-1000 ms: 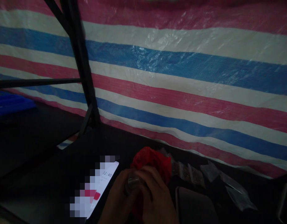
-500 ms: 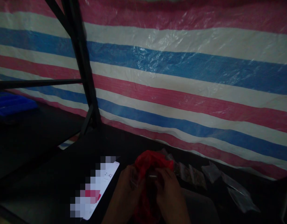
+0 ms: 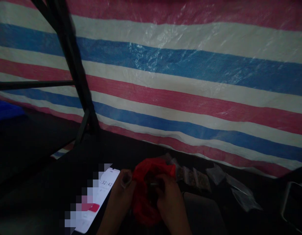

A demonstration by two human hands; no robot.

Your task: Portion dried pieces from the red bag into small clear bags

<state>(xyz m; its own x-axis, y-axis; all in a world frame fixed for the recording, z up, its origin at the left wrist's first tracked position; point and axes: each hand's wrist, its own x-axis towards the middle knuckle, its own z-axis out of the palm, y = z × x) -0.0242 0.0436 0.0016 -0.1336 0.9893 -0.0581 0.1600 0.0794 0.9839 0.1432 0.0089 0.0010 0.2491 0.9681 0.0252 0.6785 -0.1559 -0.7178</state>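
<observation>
A crumpled red plastic bag [image 3: 147,186] sits low in the middle of the dim view, on a dark table [image 3: 55,182]. My left hand [image 3: 118,202] grips the bag's left edge with its fingers curled. On the bag's right side, my right hand [image 3: 169,204] is closed with its fingertips pinching a small pale thing at the bag's mouth. What that small thing is I cannot make out. The bag's inside is dark and hidden.
A lit phone [image 3: 94,202] with a timer lies left of my hands. Several small clear packets [image 3: 202,179] lie to the right along a red, white and blue striped tarp [image 3: 190,81]. A black metal frame post [image 3: 75,71] stands at left.
My hands have spread the red bag's mouth wider apart. A round clear thing held against the bag a second ago is no longer seen. The view has shifted slightly right.
</observation>
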